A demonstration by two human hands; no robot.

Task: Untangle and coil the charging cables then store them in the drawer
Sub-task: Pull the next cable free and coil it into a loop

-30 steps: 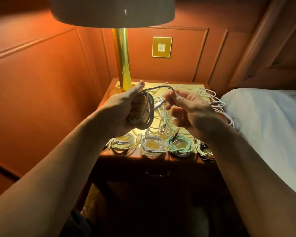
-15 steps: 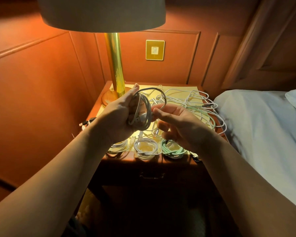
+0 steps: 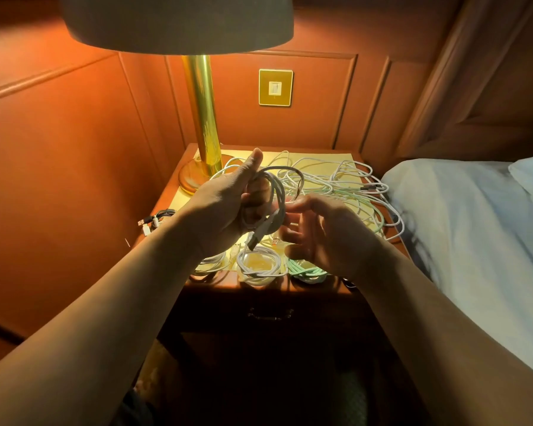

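Above the desk (image 3: 326,158) our left hand (image 3: 225,207) grips a nearly wound white cable coil (image 3: 271,204); our right hand (image 3: 326,238) hovers beside it, fingers loose and empty. Three finished coils (image 3: 259,264) line the near edge, a tangle (image 3: 345,186) waits at the far right, and the drawer (image 3: 270,313) looks closed.

I'm seeing a brass lamp (image 3: 202,118) glowing at the nightstand's (image 3: 320,290) back left corner, a gold wall switch (image 3: 275,87) sitting behind it, and a white-sheeted bed (image 3: 474,235) lying alongside.
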